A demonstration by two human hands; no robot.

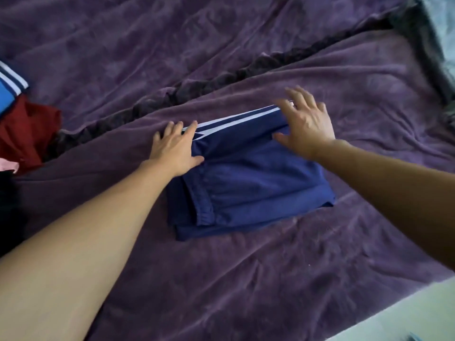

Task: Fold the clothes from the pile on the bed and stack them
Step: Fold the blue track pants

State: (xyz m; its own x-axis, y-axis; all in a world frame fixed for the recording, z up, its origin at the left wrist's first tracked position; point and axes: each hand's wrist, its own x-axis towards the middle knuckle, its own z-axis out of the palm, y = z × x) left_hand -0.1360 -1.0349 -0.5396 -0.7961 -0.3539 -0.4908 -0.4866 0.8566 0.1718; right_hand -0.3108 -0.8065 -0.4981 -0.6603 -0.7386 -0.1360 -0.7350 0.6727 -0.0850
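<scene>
A folded navy garment (248, 183), edged on its far side with white stripes (236, 119), was laid flat on the purple blanket (246, 279). The left hand (176, 146) was rested on the garment's far left corner, its fingers straight and close together and the thumb laid on the navy cloth; nothing was gripped by it. The right hand (305, 124) was held at the garment's far right corner, fingers spread and straight, with nothing clasped. It was blurred, so whether the palm was pressed on the cloth or held just above it could not be told.

Well to the left of the garment a heap of clothes (17, 143) was cut off by the frame's edge. In it a red garment (32, 124) was seen, with a white-banded blue piece (9, 87) on its far side and a scrap of pink (8, 166) on its near side. Beyond the garment a dark ruffled seam (197, 87) was seen crossing the blanket. To the garment's near right, past the blanket's edge, a pale surface (406, 313) was shown.
</scene>
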